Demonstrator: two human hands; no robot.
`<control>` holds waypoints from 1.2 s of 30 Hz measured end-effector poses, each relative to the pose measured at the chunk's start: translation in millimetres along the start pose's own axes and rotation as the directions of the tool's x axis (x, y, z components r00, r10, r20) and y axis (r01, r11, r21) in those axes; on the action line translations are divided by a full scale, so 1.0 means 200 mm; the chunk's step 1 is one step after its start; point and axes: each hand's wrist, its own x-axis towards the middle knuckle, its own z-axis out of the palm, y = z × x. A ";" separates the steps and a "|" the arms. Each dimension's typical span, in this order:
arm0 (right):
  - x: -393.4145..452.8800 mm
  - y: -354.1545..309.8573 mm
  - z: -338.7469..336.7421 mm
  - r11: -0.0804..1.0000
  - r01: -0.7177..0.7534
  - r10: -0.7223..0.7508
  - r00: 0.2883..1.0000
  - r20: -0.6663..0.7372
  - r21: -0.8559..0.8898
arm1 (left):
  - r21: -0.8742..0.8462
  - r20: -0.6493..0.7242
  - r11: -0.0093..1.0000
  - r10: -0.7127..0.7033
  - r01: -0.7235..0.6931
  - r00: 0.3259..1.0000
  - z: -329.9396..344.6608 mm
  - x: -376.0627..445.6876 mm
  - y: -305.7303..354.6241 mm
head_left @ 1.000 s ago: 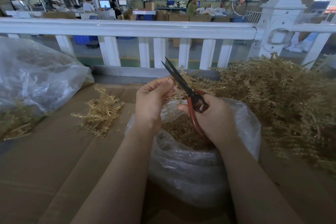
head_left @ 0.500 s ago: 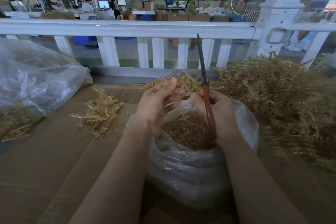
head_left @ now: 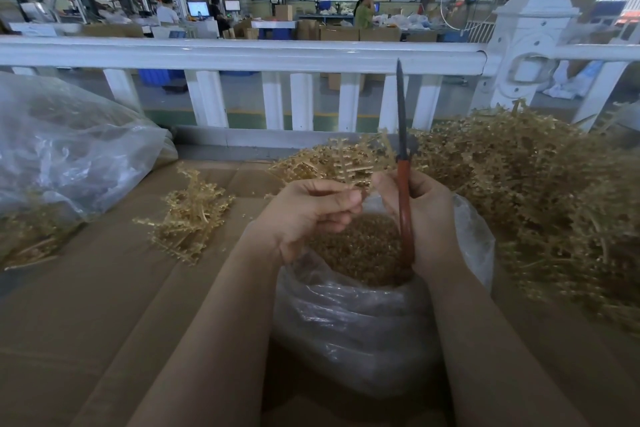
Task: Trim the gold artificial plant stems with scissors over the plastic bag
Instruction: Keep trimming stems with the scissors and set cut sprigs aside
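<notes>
Left hand (head_left: 308, 215) pinches a gold stem (head_left: 341, 163) just above the plastic bag (head_left: 349, 322); right hand (head_left: 426, 218) grips the scissors (head_left: 401, 163), blades together, tip up; tilt blades toward the stem, cut over the bag mouth.

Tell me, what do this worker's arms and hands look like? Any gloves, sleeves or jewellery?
Both forearms are bare all the way to the bottom of the picture: no sleeves or cuffs show. The left hand and the right hand wear no gloves, and no rings, watch or bracelets are visible on the fingers or wrists. No tape, bandages or markings show either. Anything above the forearms is out of view.
</notes>
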 end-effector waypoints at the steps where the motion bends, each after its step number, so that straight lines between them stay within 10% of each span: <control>1: -0.01 -0.01 0.00 1.000 0.008 -0.008 1.000 0.018 -0.019 | -0.040 -0.043 0.999 0.022 -0.023 0.999 0.00 0.00 0.00; 15: -0.02 0.03 0.04 0.794 0.117 -0.042 0.990 0.138 -0.596 | -0.093 -0.323 0.932 0.303 -0.349 0.896 -0.04 0.04 0.00; 36: -0.04 0.02 0.04 0.600 0.224 -0.197 0.972 0.130 -0.768 | 0.000 -0.335 0.910 0.391 -0.415 0.857 -0.06 0.05 -0.01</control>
